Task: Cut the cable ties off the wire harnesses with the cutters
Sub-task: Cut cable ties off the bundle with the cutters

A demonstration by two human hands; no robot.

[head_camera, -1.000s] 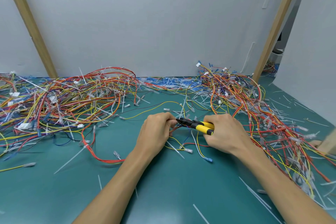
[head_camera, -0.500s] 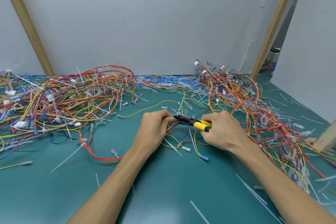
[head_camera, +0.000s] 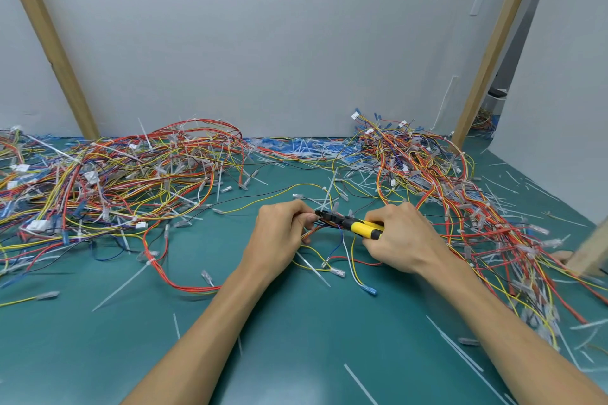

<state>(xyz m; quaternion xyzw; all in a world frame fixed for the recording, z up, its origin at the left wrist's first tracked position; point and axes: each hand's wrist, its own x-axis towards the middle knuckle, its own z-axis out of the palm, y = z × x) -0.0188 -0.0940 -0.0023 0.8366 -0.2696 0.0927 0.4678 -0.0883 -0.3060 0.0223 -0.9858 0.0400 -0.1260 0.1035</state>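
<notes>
The person is working at the middle of the teal-green counter (head_camera: 296,355). On either side are sprawling red, yellow and orange wire harnesses, lying as a left heap (head_camera: 115,181) and a right heap (head_camera: 427,174).

The left hand (head_camera: 281,230) is pinching a thin bundle of orange and red wires (head_camera: 312,231) in curled fingers. The right hand (head_camera: 406,237) is gripping the yellow-handled, black-nosed cutters (head_camera: 357,225). Their tip is touching the bundle right at the left fingertips. The tie under the blades is too small and too covered for me to make out.

To my eye the snip is just being made. Doing it well is looking like a matter of catching only the plastic strap between the blades and none of the insulation. So the left hand should be pulling the wires taut, with its fingertips just beside the nose rather than under it. One short squeeze ought to do. The cut piece will probably spring off and join the white cut tie strips (head_camera: 121,286) lying about the counter.
</notes>
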